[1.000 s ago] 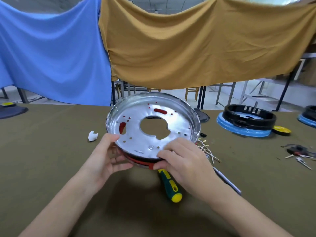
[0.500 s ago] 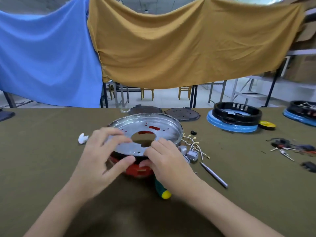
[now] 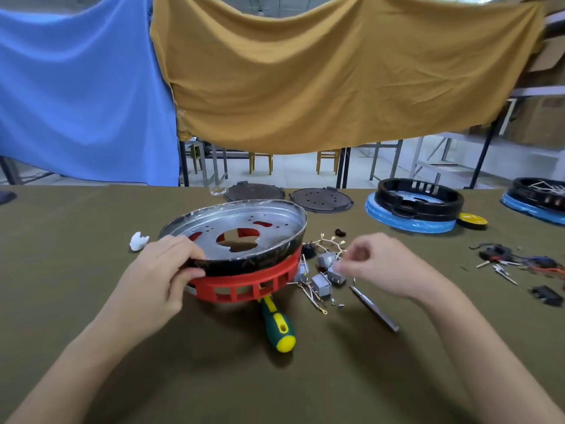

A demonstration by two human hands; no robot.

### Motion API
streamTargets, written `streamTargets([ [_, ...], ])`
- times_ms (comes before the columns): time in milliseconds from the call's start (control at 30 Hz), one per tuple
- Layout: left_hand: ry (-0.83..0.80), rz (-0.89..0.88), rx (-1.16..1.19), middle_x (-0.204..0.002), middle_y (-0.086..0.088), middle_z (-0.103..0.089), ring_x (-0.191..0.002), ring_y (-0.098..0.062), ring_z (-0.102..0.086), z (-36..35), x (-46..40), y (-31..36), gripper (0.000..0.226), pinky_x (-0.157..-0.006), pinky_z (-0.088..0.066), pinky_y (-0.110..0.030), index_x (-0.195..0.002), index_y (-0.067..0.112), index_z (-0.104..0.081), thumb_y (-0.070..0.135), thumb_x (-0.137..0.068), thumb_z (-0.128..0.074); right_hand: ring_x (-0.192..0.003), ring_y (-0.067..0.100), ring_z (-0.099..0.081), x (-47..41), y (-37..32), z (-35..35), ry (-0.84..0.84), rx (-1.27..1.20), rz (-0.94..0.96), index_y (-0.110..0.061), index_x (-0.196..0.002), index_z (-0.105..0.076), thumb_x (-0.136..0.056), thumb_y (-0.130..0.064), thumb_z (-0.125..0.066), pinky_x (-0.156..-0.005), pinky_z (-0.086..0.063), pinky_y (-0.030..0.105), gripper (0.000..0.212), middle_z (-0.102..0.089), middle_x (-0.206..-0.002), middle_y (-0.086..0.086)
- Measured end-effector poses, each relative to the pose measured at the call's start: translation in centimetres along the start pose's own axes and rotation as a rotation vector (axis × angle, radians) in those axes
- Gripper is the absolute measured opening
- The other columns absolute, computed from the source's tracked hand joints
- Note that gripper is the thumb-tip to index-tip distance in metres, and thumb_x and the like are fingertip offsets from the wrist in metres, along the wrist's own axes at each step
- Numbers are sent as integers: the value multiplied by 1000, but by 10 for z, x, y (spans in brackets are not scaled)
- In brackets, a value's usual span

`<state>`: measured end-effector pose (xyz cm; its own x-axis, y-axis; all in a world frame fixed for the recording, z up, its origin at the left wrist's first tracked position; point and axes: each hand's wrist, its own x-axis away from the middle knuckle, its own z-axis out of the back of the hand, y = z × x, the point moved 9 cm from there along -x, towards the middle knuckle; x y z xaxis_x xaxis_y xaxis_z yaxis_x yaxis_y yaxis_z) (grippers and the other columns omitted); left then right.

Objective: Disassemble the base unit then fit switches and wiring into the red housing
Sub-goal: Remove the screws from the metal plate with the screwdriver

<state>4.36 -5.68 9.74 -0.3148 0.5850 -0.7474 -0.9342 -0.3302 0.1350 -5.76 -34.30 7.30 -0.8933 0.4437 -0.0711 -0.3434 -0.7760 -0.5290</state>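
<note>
— Where's the red housing (image 3: 244, 286)?

— Mid-table, tilted, with the metal pan (image 3: 235, 237) seated in it. My left hand (image 3: 159, 276) grips their near-left rim, thumb on the pan.

— And your right hand (image 3: 382, 267)?

— Hovering over the loose switches (image 3: 324, 278) and wiring (image 3: 328, 243) just right of the housing, fingertips pinched together; whether anything's between them I can't tell. A screwdriver (image 3: 276, 324) pokes out from under the housing.
</note>
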Motion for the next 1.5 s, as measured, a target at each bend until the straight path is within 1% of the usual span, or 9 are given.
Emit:
streamTargets([
  [100,-46,-7,-21,-82,10,-52,-76,-10,-42,-4,0,-2,5,-74,-38,-25,-82,12,-55,7,-84,-55,-82,10,-63,2,11,-30,-236,251,-41,-26,-85,-67,-72,-50,-80,-71,-51,28,31,-66,-88,-9],
  [267,-193,-1,14,-80,11,-49,-74,-10,-45,-15,2,-3,12,-72,-40,-29,-80,16,-51,5,-83,-56,-76,19,-60,-1,4,-48,-238,320,-39,-25,-75,-60,-82,-26,-76,-61,-45,24,17,-60,-78,-6],
  [400,-269,68,93,-85,14,-54,-81,-10,-53,-18,8,-7,20,-75,-46,-29,-87,25,-54,7,-84,-63,-87,28,-64,0,5,-53,-247,363,-19,-11,-89,-66,-85,-24,-62,-69,-50,32,14,-68,-96,8],
  [567,-247,47,24,-100,23,-58,-95,-1,-56,-24,2,14,31,-86,-43,-25,-111,31,-66,49,-89,-55,-84,29,-59,1,-4,-63,-295,374,43,-3,-96,-65,-89,-32,-62,-67,-44,32,30,-66,-102,15],
  [667,-190,-47,11,-90,21,-55,-83,-7,-54,-25,-2,27,25,-76,-43,-29,-98,17,-70,32,-94,-50,-81,32,-58,0,-7,-61,-274,367,69,-1,-92,-66,-88,-22,-56,-63,-41,32,23,-67,-98,18],
  [900,-111,-33,-48,-80,14,-53,-78,-10,-44,10,-2,2,14,-74,-40,-28,-80,12,-63,15,-89,-53,-66,8,-66,-6,-9,-13,92,-24,105,-23,-76,-62,-85,-19,-63,-70,-56,32,10,-70,-67,-9],
  [1100,-114,-15,-81,-81,13,-51,-77,-14,-44,45,3,-6,17,-72,-37,-20,-78,14,-56,22,-88,-45,-61,6,-61,8,-47,-35,62,-413,285,-23,-80,-68,-89,-16,-71,-63,-53,28,12,-69,-67,-9],
  [1333,-164,97,-120,-82,11,-51,-80,-15,-49,42,28,-20,6,-72,-41,-31,-80,11,-58,6,-83,-58,-116,-8,-43,52,-101,-112,-324,-52,596,-38,-87,-58,-91,-44,-63,-96,-37,16,9,-57,-114,-23],
  [1500,-257,149,-62,-82,13,-52,-81,-8,-45,37,42,-28,30,-74,-40,-24,-80,15,-57,-11,-78,-72,-76,-1,-53,23,-62,-69,-101,35,374,-30,-74,-52,-92,-38,-64,-65,-40,15,23,-60,-81,-8],
])
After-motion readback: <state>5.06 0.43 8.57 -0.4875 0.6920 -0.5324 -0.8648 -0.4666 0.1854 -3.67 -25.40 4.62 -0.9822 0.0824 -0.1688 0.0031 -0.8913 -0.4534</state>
